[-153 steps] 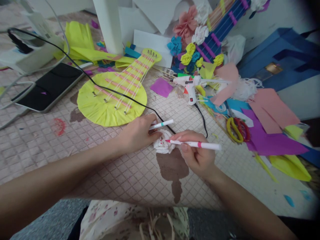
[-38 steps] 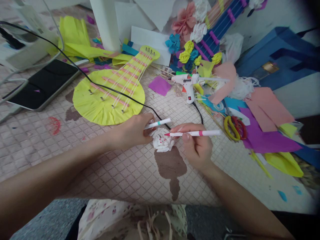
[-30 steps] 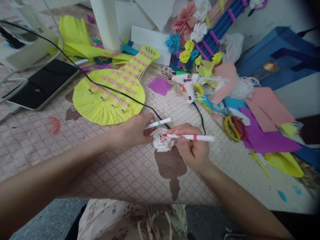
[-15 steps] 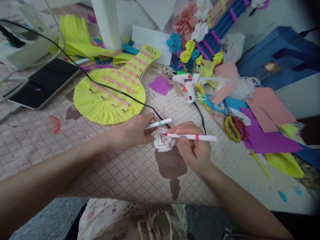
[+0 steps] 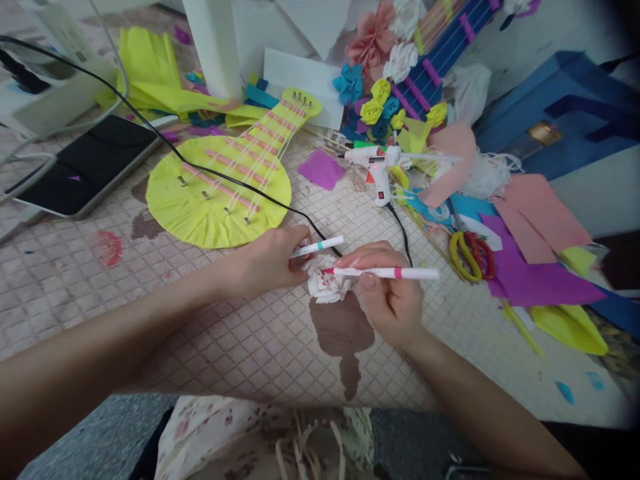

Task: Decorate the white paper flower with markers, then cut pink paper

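The white paper flower [image 5: 329,287], with small pink dots in its centre, lies on the diamond-patterned tablecloth [image 5: 240,347], between your two hands. Your right hand [image 5: 393,293] has its fingers closed around a pink-tipped marker [image 5: 390,273], and this tip is at the flower's centre; whether it touches the paper, I cannot say surely. Your left hand [image 5: 275,257] has its fingers bent close around a white pen with a green band [image 5: 318,247], and its fingertips are at the left edge of the flower. Just beyond this hand lies a yellow toy guitar [image 5: 200,223], with a black cable [image 5: 220,174] across it. Further to the right are a white glue gun [image 5: 382,185] and scissors [image 5: 476,260] with yellow and red handles
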`<action>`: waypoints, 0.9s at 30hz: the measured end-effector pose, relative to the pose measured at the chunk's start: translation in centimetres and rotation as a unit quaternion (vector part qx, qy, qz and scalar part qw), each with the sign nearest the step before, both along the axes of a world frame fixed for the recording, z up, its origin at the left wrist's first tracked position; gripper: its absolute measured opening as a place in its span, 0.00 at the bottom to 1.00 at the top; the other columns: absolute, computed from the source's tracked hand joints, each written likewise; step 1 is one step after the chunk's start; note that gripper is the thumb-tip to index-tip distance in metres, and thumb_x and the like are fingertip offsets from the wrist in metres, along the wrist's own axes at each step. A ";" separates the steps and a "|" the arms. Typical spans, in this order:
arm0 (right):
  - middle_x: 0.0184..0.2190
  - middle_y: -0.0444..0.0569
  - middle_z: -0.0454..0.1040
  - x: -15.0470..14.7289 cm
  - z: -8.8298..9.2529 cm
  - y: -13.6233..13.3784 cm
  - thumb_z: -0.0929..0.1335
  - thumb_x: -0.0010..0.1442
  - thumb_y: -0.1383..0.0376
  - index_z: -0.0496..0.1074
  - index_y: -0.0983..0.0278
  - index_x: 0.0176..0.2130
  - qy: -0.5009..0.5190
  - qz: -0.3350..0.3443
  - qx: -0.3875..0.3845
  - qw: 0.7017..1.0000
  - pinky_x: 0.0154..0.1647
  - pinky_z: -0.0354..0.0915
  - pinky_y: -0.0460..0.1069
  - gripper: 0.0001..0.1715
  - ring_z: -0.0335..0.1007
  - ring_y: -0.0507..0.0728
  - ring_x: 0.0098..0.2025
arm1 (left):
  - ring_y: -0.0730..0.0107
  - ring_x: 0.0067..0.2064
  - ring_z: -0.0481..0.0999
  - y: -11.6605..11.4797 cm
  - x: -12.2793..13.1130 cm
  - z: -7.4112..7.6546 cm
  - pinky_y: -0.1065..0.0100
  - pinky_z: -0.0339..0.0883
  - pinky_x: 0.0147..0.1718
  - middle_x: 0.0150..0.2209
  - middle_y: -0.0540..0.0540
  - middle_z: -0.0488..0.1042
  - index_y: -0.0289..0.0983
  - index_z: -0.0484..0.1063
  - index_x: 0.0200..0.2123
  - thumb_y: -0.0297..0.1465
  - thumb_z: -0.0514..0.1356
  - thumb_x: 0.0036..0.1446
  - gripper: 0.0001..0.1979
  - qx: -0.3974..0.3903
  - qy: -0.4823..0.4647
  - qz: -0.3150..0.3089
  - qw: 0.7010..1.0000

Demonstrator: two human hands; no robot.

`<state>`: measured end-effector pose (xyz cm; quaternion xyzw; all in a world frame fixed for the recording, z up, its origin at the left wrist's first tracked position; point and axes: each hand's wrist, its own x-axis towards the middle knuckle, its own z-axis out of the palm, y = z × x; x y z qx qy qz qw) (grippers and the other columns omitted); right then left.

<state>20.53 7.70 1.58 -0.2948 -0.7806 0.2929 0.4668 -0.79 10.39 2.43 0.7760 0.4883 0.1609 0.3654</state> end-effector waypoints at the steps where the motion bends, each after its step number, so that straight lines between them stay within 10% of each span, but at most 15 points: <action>1: 0.39 0.50 0.75 0.0 0.0 0.0 0.63 0.62 0.72 0.69 0.61 0.44 0.000 0.002 -0.004 1.000 0.42 0.69 0.58 0.12 0.71 0.58 0.43 | 0.74 0.25 0.66 0.0 0.0 0.1 0.72 0.56 0.26 0.24 0.54 0.66 0.37 0.62 0.30 0.28 0.60 0.46 0.08 -0.001 0.001 0.001 1.000; 27: 0.38 0.49 0.75 0.1 0.1 0.2 0.63 0.61 0.72 0.68 0.60 0.44 -0.072 -0.018 0.048 0.996 0.44 0.68 0.58 0.13 0.69 0.58 0.44 | 0.75 0.24 0.65 0.1 0.1 0.0 0.72 0.56 0.25 0.23 0.55 0.65 0.38 0.60 0.27 0.29 0.60 0.46 0.09 0.012 -0.016 -0.002 1.000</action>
